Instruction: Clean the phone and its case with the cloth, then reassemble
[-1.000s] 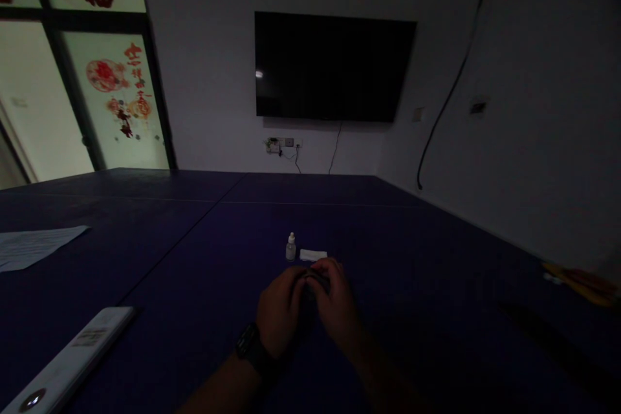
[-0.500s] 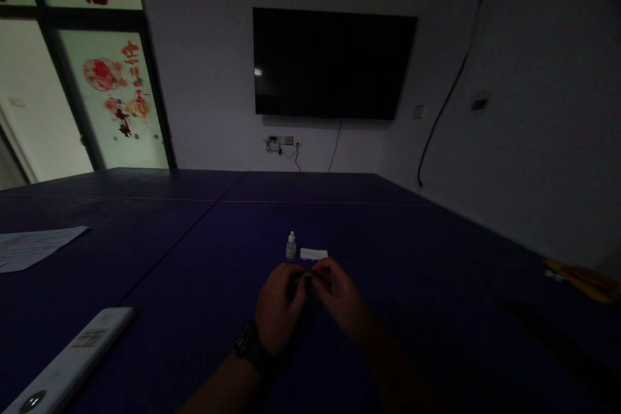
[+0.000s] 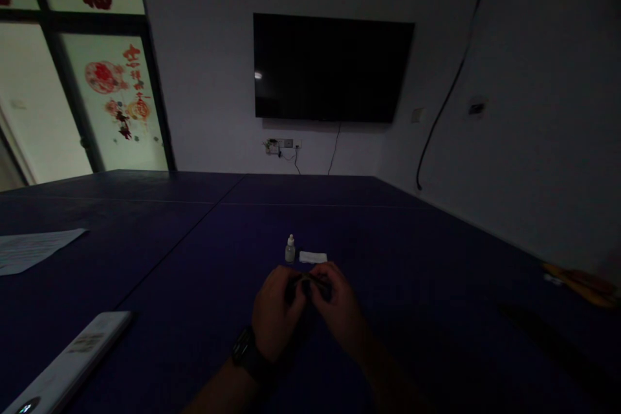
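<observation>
Close together over the table, my left hand (image 3: 277,307) and my right hand (image 3: 338,307) both grip a small dark object (image 3: 306,277). Its top edge looks thin and arched between my fingertips. The dim light and my fingers hide most of it, so I cannot tell its kind. Both thumbs press in towards its middle from the near side. Just beyond my left hand a small clear dropper bottle (image 3: 290,252) with a white cap stands upright. A folded white cloth or tissue (image 3: 313,257) lies to the right of the bottle, behind my right hand.
On the dark blue table (image 3: 194,336), a long white device (image 3: 72,359) lies at the front left and paper sheets (image 3: 36,249) at the far left. A yellow-orange item (image 3: 579,284) and a long dark strip (image 3: 548,336) are at the right. A television (image 3: 334,68) hangs on the wall.
My thumbs have shifted slightly around the dark object, which both hands still hold. The whole view has moved a little. The bottle and the white cloth stay in place on the table.
</observation>
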The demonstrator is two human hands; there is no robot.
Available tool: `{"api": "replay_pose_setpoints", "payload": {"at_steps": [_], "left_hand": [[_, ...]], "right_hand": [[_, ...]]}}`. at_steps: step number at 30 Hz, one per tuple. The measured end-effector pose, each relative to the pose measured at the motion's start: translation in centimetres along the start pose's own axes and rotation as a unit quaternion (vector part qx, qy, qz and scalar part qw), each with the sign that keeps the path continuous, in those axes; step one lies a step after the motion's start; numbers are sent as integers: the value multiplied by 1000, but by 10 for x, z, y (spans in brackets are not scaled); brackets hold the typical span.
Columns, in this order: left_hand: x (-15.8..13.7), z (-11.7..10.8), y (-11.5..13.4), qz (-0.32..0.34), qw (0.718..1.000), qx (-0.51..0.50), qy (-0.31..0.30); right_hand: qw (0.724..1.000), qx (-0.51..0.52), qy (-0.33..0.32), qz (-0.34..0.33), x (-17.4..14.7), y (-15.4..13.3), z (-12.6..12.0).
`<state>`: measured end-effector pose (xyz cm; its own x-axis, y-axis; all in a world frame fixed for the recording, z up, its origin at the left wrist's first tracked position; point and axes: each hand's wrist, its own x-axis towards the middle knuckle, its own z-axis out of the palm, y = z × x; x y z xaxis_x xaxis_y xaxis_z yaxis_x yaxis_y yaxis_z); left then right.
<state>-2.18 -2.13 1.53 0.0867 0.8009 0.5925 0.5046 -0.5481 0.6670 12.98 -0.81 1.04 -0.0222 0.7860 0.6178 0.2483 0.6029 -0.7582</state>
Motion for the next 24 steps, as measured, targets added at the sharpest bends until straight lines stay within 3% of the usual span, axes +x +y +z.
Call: {"api": "replay_pose_setpoints", "payload": {"at_steps": [24], "left_hand": [[-5,5,-5,57,998,12,-3]], "right_hand": [[995,-83,-16,-49,2,0,-10]]}}
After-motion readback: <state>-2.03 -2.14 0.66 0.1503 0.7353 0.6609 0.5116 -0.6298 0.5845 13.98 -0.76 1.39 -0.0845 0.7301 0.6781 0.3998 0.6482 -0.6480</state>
